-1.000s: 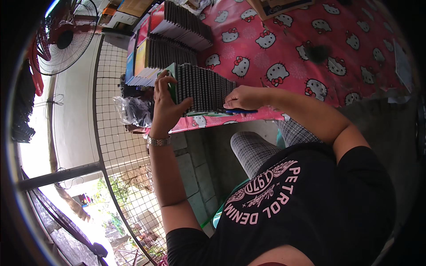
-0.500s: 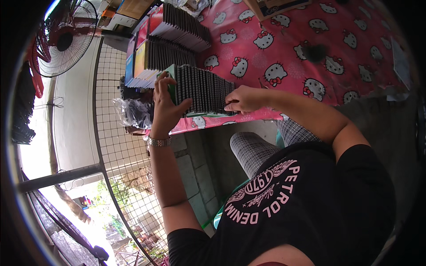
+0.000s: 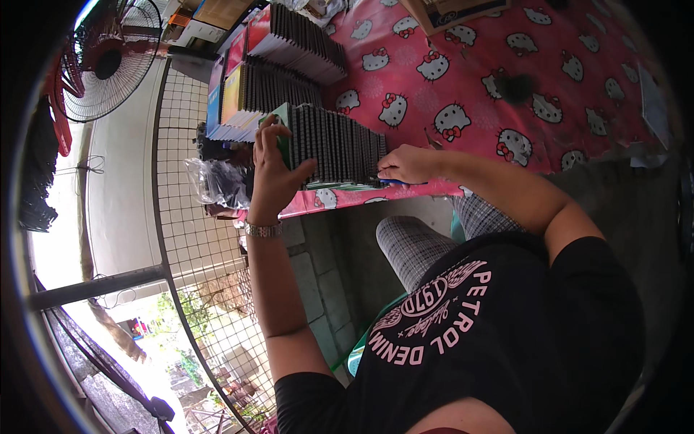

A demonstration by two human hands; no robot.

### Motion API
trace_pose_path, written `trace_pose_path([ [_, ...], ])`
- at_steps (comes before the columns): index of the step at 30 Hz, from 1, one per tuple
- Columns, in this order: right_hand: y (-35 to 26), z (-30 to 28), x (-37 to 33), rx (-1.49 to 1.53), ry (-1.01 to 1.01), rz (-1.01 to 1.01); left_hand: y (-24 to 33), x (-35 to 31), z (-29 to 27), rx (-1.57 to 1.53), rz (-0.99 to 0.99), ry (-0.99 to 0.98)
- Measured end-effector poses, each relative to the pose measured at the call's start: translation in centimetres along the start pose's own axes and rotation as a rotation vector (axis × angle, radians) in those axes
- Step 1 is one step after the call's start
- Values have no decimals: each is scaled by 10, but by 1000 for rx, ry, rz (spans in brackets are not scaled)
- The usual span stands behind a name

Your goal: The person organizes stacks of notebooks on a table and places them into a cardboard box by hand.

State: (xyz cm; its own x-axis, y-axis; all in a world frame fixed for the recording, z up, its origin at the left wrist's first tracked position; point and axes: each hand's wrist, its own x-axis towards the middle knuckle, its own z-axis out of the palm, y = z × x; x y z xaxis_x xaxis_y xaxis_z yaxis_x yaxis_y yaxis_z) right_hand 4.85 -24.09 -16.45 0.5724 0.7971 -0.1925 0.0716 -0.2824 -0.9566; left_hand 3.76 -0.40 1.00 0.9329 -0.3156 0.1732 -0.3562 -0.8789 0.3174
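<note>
A row of spiral notebooks point(image 3: 336, 145) with black bindings stands at the near edge of the table, a green cover at its left end. My left hand point(image 3: 275, 170) grips that left end, fingers curled over the cover and thumb along the near side. At the row's right end is my right hand point(image 3: 408, 165), closed on a thin blue object point(image 3: 392, 181) that peeks out under the fingers. What kind of object it is cannot be made out. Behind this row stand more notebooks point(image 3: 278, 90), with yellow, blue and red covers.
A pink cartoon-cat tablecloth point(image 3: 491, 108) covers the table. A cardboard box point(image 3: 452, 14) stands at its far edge. Clear plastic point(image 3: 217, 181) bunches left of the notebooks, beside a wire mesh point(image 3: 184, 130). A fan point(image 3: 108, 64) stands at the far left.
My right hand has shifted slightly right along the row's end, and the blue object now shows under its fingers. My left hand stays at the green cover.
</note>
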Motion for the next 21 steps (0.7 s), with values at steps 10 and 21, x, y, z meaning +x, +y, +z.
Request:
trace_pose_path([
  [10,26,8,-19,-410,373,-262,75,11,-6,549,248,-212],
  [21,20,16,-16,-518,456,-340,52,-24,64,900,424,-639],
])
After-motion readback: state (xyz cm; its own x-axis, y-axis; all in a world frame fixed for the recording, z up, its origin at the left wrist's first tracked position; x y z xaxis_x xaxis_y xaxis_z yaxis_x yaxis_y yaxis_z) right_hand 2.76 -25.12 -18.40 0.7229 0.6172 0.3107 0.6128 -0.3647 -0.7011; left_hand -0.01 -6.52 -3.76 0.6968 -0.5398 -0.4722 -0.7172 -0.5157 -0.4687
